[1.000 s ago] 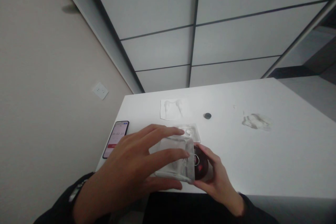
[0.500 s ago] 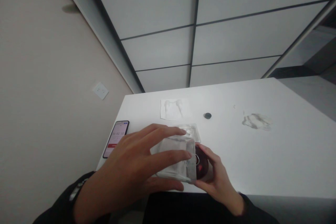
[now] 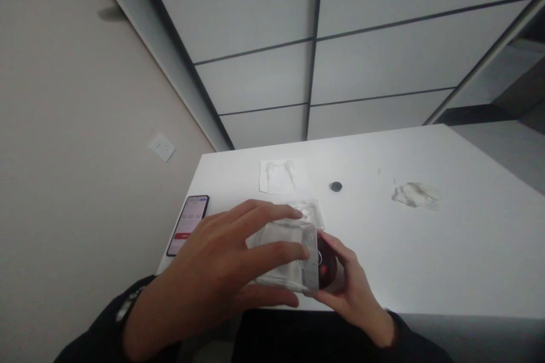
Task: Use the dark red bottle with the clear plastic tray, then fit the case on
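My left hand is wrapped round a clear plastic box, with two fingers laid across it and the thumb below. The box is tilted on its side above the table's near edge. At its right end, a dark red, shiny round object with a pale ring mark sits against the opening or just inside; I cannot tell which. My right hand grips that object from the right, thumb below and fingers above. Behind the box lies a flat clear plastic piece, partly hidden by my left fingers.
A phone with a timer on its screen lies at the table's left edge. Farther back are a white sheet, a small dark disc and a crumpled clear wrapper. A wall socket is at left; white panels stand behind the table.
Hardly anything differs. The dark red object shows slightly less of its ring mark, being a little more covered by the box's end. Both hands keep their hold.
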Tool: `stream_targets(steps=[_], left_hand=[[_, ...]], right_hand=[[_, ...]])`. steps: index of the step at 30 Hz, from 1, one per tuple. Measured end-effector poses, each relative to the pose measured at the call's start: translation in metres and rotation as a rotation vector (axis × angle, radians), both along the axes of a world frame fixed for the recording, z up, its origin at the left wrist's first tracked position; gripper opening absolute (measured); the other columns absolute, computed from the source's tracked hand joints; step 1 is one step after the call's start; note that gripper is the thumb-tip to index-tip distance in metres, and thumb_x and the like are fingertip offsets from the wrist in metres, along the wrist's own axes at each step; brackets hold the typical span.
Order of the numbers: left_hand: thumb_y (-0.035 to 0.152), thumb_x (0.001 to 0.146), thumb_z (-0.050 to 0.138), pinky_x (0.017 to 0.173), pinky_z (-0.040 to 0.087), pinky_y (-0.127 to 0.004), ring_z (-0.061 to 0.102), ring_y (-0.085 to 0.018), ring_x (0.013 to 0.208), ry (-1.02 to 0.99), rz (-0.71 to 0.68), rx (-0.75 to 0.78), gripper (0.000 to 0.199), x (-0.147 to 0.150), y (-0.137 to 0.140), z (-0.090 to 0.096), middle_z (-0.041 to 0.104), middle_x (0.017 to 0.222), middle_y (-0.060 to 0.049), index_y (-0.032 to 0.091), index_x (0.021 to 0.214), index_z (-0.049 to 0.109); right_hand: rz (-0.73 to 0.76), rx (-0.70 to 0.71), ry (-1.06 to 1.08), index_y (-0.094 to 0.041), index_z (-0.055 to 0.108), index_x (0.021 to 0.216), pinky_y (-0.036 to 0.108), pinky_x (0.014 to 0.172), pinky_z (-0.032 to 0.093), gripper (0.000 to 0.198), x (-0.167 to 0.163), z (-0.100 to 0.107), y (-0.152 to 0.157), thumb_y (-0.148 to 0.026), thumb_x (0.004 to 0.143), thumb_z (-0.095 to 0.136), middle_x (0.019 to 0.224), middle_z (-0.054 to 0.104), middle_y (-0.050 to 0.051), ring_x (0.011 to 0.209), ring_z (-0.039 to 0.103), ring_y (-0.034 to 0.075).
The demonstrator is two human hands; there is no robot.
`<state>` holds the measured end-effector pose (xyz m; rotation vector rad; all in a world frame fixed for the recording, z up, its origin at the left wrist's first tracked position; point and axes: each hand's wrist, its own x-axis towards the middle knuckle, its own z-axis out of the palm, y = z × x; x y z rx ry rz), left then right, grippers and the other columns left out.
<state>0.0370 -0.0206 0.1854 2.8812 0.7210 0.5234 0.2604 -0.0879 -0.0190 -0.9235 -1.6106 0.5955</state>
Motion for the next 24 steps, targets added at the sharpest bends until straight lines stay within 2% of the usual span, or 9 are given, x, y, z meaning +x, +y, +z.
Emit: stream_targets(steps=[6,9,16,24], left_hand=[[0.049,0.105,0.065,0.087,0.064,-0.037,0.073,-0.026,0.113,-0.006,-0.016,0.000,0.025,0.0012,0.0005,0.0004,0.073,0.130,-0.009,0.028,0.116,0.073],[0.048,0.104,0.065,0.087,0.064,-0.038,0.073,-0.026,0.114,-0.009,-0.035,0.010,0.025,0.0011,0.0006,-0.0005,0.072,0.131,-0.009,0.028,0.116,0.073],[0.048,0.104,0.067,0.090,0.064,-0.037,0.073,-0.026,0.114,-0.008,-0.050,0.029,0.025,0.0029,0.0003,-0.0018,0.072,0.132,-0.008,0.029,0.117,0.076],[0.049,0.102,0.069,0.088,0.062,-0.035,0.070,-0.024,0.117,0.027,-0.060,0.014,0.025,0.0075,0.0015,0.0003,0.071,0.132,-0.006,0.029,0.115,0.076]], right_hand=[[-0.011,-0.014,-0.046,-0.031,0.035,0.165,0.053,0.106,0.063,0.098,0.0011,-0.0012,-0.0007,-0.031,0.084,0.090,0.149,0.066,0.016,0.130,0.071,0.037],[-0.005,-0.010,-0.048,-0.031,0.033,0.164,0.054,0.106,0.063,0.093,0.0008,-0.0023,-0.0010,-0.036,0.088,0.087,0.150,0.066,0.017,0.131,0.070,0.037],[-0.008,-0.038,-0.030,-0.033,0.036,0.163,0.054,0.105,0.064,0.095,0.0001,-0.0034,-0.0011,-0.039,0.086,0.090,0.148,0.067,0.015,0.129,0.072,0.038],[-0.023,-0.023,-0.043,-0.031,0.037,0.162,0.052,0.105,0.064,0.088,-0.0019,-0.0021,-0.0020,-0.043,0.090,0.085,0.147,0.067,0.016,0.129,0.071,0.037]])
